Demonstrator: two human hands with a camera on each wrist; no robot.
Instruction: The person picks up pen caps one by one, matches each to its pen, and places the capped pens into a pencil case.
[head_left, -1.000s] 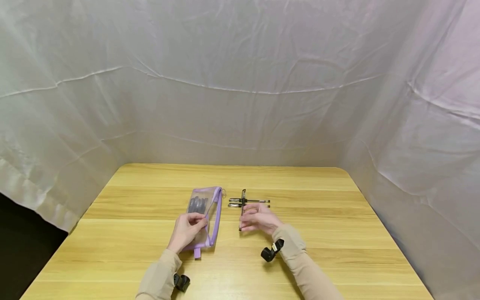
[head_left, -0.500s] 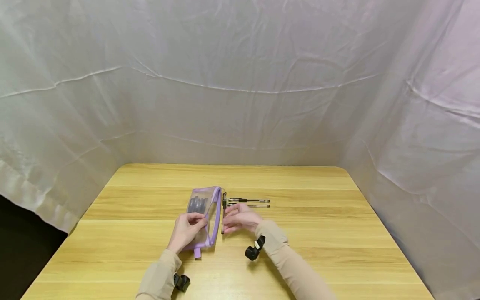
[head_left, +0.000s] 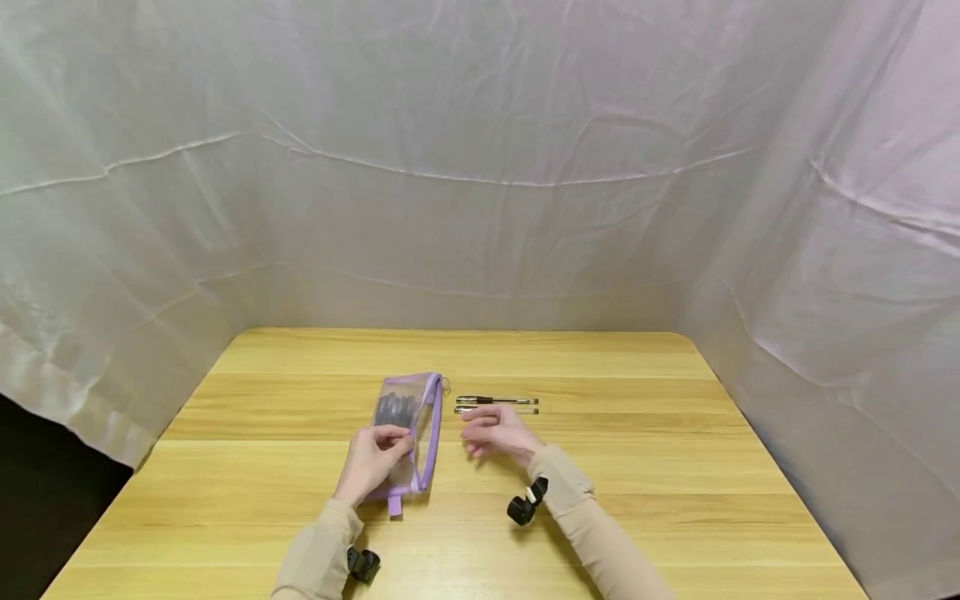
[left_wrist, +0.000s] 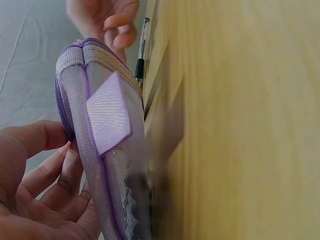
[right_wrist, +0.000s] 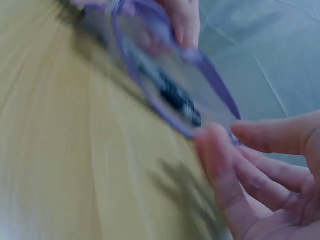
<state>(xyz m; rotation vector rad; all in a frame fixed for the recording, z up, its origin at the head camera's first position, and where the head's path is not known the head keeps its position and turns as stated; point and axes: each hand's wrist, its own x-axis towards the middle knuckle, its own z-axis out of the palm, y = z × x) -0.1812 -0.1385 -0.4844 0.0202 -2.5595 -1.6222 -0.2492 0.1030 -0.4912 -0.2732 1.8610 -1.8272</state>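
A purple-trimmed mesh pencil case (head_left: 436, 433) lies on the table with its mouth facing right. My left hand (head_left: 372, 458) pinches the upper edge of that mouth between thumb and fingers, holding it raised. Dark items (head_left: 395, 410) show through the mesh. In the right wrist view, a black-gripped pen (right_wrist: 175, 95) lies inside the case, just within the mouth. My right hand (head_left: 501, 433), fingers loosely bent and holding nothing, hovers right of the case. Two pens lie side by side past it: the far pen (head_left: 498, 401) and the near pen (head_left: 517, 411), partly covered by the fingers.
The wooden table (head_left: 637, 467) extends around the case and pens. A purple tab (head_left: 395, 506) sticks out from the case's near end, and a small ring (head_left: 447, 385) sits at its far end. Grey curtains (head_left: 480, 250) enclose the back and sides.
My right hand carried a pen leftward to the case's mouth, let it go inside, and has drawn back a little to the right, empty. My left hand stays on the edge.
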